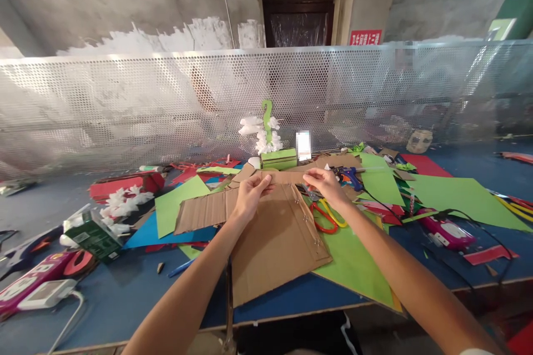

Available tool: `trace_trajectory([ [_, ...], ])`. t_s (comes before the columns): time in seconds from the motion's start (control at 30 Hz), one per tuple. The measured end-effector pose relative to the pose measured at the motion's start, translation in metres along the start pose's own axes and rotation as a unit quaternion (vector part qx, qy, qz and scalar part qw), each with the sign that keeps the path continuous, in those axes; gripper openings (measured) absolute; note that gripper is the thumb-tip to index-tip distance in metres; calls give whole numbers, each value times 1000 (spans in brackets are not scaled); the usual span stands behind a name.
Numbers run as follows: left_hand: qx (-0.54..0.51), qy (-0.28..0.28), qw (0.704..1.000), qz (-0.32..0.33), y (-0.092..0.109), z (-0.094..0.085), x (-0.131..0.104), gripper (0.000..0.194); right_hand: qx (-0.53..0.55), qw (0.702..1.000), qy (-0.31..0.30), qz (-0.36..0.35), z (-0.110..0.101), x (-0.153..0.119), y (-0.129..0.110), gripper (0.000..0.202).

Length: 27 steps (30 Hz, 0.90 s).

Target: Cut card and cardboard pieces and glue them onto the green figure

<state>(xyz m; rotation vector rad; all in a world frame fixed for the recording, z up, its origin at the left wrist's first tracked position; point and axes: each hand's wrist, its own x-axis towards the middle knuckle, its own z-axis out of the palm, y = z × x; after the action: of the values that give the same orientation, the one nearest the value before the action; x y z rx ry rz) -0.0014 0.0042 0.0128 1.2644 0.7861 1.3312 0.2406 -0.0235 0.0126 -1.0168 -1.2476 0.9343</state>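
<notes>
A narrow strip of brown cardboard [287, 177] is stretched between my hands, above the middle of the table. My left hand [252, 197] pinches its left end between thumb and fingers. At the right end, my right hand [327, 186] grips it the same way. Below the hands lies a large cardboard sheet [275, 255], reaching towards the table's front edge. Scissors [328, 219] with red and yellow handles rest beside my right wrist. Just beyond the strip stands a green block [278, 158] with a curled green stem [267, 119] and white tufts [264, 141].
Green paper sheets [362, 272] and scraps cover much of the blue table [137, 299]. A blue glue gun [353, 178] lies right of centre. At left are a green box [94, 236] and a purple power strip [33, 283]. A perforated metal panel [166, 105] closes the back.
</notes>
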Motion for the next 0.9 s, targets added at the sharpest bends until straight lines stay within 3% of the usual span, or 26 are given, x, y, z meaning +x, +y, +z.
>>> trace_trajectory([
  [0.13, 37, -45, 998, 9, -2, -4, 0, 47, -33, 999, -30, -11, -1, 1, 8, 37],
  [0.27, 166, -145, 974, 49, 2, -12, 3, 41, -83, 995, -50, -16, -10, 5, 8, 37],
  [0.37, 375, -165, 903, 127, 6, -23, 8, 34, -106, 991, -74, 18, -20, 7, 5, 35],
  [0.47, 575, -90, 798, 154, 7, -41, 15, 31, -112, 988, -92, 49, -26, 7, 5, 33],
  [0.53, 649, -43, 744, 153, 6, -55, 21, 33, -137, 983, -110, 49, -25, 5, 6, 31],
  [0.6, 682, -42, 714, 151, 3, -67, 27, 32, -174, 973, -142, 49, -21, 3, 8, 30],
  [0.7, 690, -65, 706, 146, -3, -76, 33, 27, -198, 961, -184, 52, -10, -1, 12, 29],
  [0.9, 649, -67, 747, 125, -6, -71, 34, 21, -177, 968, -161, 73, 11, -7, 27, 33],
])
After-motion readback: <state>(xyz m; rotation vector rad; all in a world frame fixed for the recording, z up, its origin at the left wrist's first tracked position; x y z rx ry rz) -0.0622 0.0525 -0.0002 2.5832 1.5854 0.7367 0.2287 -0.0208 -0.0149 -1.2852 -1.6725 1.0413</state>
